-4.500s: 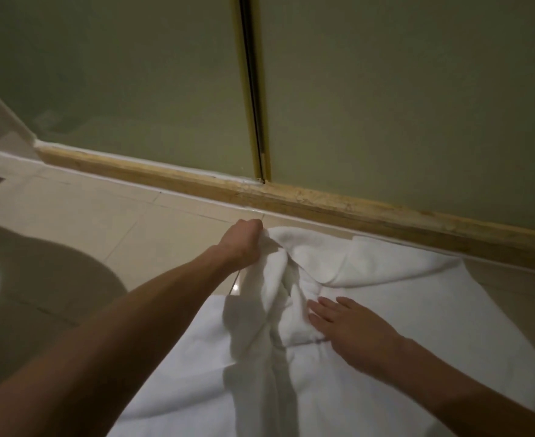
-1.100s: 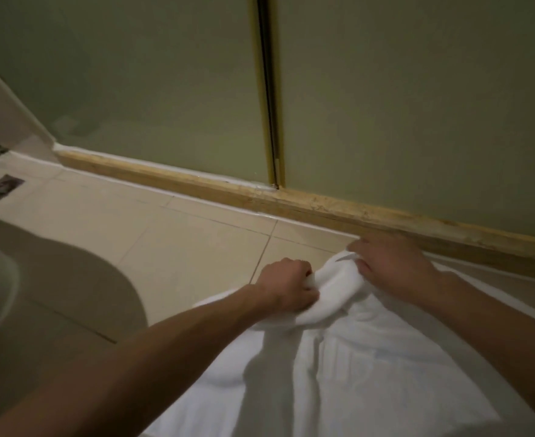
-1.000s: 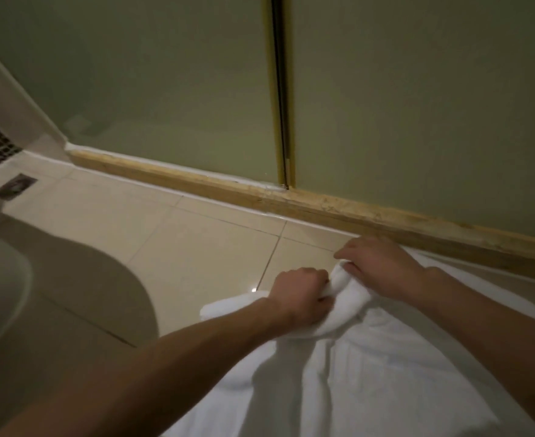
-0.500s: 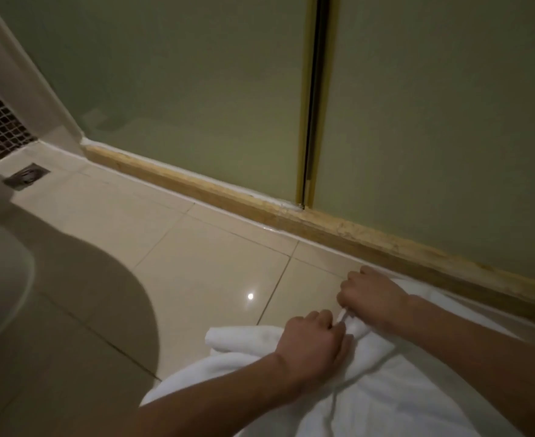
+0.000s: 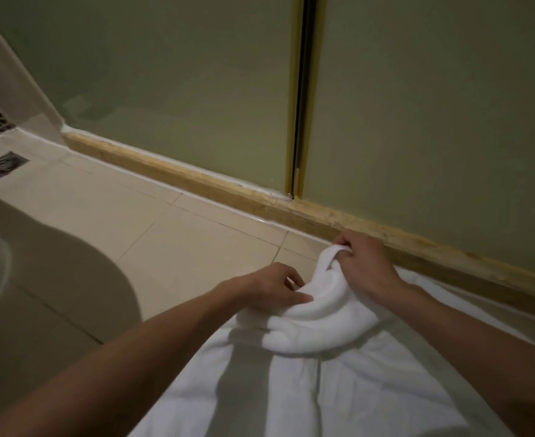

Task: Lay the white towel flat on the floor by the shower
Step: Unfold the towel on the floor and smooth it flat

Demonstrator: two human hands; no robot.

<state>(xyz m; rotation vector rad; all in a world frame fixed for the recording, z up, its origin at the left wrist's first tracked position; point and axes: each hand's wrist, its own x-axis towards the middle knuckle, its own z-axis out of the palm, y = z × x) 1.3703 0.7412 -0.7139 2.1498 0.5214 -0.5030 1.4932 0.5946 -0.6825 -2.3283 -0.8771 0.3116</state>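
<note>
With right hand (image 5: 365, 268) gripping a bunched edge of the white towel (image 5: 322, 389) just beside the shower sill (image 5: 196, 181), left hand (image 5: 269, 290) pinching the fold alongside, on the tiled floor (image 5: 133, 231)

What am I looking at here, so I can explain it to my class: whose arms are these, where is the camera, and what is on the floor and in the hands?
There is no machine: these are a person's two bare arms, filmed by one wide-angle camera worn on the head, looking forward and down. The white towel lies partly spread on the tiled floor, next to the shower's glass door and its sill. Its far end is bunched up, not yet flat. The right hand grips a raised corner by the sill; the left hand pinches the bunched fold beside it. A floor drain sits far left.
</note>
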